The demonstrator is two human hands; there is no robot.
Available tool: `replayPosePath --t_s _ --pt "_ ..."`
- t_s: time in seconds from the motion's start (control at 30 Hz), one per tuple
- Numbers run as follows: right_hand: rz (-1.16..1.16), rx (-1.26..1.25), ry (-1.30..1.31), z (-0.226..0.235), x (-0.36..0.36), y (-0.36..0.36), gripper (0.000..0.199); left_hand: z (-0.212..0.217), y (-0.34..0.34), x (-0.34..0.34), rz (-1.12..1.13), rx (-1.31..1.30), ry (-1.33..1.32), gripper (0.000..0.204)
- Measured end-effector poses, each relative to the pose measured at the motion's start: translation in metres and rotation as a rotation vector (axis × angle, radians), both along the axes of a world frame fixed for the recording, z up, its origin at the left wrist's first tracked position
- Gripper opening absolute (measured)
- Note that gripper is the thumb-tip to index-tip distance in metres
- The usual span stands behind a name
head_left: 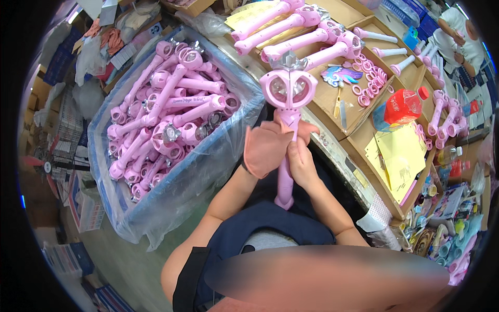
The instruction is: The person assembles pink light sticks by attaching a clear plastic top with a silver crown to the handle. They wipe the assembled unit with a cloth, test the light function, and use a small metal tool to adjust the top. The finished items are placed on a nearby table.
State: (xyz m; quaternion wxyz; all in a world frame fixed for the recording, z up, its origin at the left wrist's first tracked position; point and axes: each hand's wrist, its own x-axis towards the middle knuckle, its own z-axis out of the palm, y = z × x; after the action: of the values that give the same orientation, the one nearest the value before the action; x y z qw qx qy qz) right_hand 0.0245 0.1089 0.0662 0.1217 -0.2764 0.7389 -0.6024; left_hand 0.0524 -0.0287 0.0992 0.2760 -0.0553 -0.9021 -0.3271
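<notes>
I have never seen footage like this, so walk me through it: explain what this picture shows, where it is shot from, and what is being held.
There is no machine here. A camera worn on a person's head looks down at their two bare hands; its wide lens bends the edges. Both the left hand and the right hand grip one upright pink plastic toy wand with a heart-shaped head. To the person's left stands a plastic-lined bin of matching pink wands. On the wooden workbench ahead lie more finished wands, small pink rings, a red plastic bottle and yellow paper sheets.
</notes>
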Motion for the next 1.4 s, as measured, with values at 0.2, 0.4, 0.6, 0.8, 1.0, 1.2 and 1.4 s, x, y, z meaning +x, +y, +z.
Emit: replayPosePath --t_s 0.2,0.4,0.6,0.8,1.0,1.2,1.4 --pt "-0.052 0.054 -0.346 0.042 -0.035 0.037 0.049 0.011 -0.006 0.014 -0.099 -0.183 -0.007 0.016" --pt "-0.218 -0.429 -0.142 0.057 -0.087 -0.005 0.049 0.026 0.009 0.017 -0.26 0.129 -0.083 0.026" --pt "-0.148 -0.367 -0.348 0.042 -0.077 -0.001 0.051 0.016 0.004 0.025 -0.207 0.296 -0.2 0.042" --pt "-0.177 -0.511 -0.331 0.031 -0.055 -0.002 0.054 0.019 0.003 0.023 -0.199 0.697 -0.283 0.023" --pt "-0.003 -0.654 -0.386 0.023 -0.062 -0.011 0.061 0.015 0.01 0.022 -0.227 1.119 -0.441 0.019" --pt "0.007 -0.483 -0.287 -0.021 0.022 -0.001 0.064 0.026 -0.008 0.007 -0.226 1.581 -0.19 0.024" --pt "0.343 0.14 -0.415 -0.041 0.064 0.026 0.05 0.073 -0.012 -0.009 0.007 1.622 0.148 0.079"
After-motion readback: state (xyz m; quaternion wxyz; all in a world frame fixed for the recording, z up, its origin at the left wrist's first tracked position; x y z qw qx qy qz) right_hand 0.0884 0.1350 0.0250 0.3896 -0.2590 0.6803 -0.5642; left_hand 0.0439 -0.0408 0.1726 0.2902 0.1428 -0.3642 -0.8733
